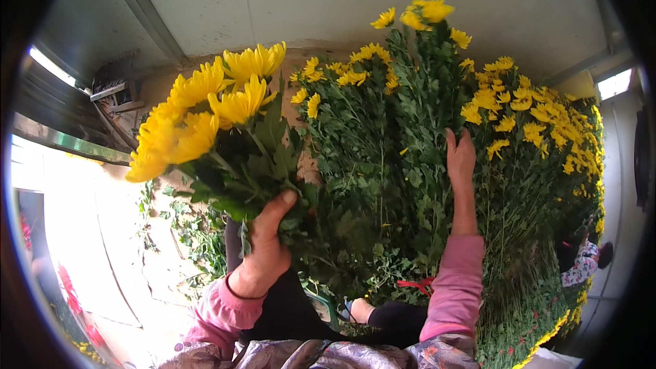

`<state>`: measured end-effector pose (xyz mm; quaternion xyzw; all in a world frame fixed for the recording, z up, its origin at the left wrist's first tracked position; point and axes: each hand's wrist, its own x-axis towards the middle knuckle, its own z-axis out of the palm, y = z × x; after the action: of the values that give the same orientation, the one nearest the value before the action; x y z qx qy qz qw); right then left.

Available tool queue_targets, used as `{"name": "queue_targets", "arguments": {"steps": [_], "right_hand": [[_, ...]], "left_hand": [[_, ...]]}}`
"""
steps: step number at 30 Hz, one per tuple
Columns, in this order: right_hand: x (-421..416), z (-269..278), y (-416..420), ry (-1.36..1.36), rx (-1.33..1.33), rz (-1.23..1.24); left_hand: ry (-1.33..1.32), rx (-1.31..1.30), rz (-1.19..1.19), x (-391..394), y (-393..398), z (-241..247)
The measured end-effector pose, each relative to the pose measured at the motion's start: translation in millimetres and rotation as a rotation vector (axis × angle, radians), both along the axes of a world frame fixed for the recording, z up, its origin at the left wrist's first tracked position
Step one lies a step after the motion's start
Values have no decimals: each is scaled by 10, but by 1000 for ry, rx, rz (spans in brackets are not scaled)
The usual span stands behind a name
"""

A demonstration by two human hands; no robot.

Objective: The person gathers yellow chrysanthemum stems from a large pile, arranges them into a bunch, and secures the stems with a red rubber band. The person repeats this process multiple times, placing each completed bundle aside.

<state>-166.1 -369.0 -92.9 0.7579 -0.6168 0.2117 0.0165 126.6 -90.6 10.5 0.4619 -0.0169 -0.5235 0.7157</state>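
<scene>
My left hand [266,246] is closed around the leafy stems of a bunch of yellow chrysanthemums [215,107], raised close to the camera with its blooms tilted up and left. Farther forward, my right hand [459,156] reaches into the foliage at the side of a standing-out cluster of chrysanthemum stems [423,82]. The blooms at the top of that cluster are blurred, and its fingertips are partly hidden by leaves. More cut chrysanthemums [353,123] lie to the left of that cluster, heads toward the wall.
A large heap of chrysanthemums [533,113] runs along the right side. At far right is another person [581,264] beside the flowers. A pale wall [359,0] rises ahead. Loose leaves [205,241] litter the floor at left. A red tie [417,284] shows by my right sleeve.
</scene>
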Motion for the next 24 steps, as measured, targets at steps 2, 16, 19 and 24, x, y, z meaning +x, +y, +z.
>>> {"name": "queue_targets", "arguments": {"steps": [2,16,19,24], "right_hand": [[139,364,-4,32,472,-96],[531,234,1100,-1082,491,295],[603,202,1456,-1055,468,386],[736,213,1808,-980,360,467]], "left_hand": [[31,-22,0,43,48,17],[62,-113,61,111,104,-241],[71,-154,64,98,87,-152],[140,-160,41,131,107,-193]]}}
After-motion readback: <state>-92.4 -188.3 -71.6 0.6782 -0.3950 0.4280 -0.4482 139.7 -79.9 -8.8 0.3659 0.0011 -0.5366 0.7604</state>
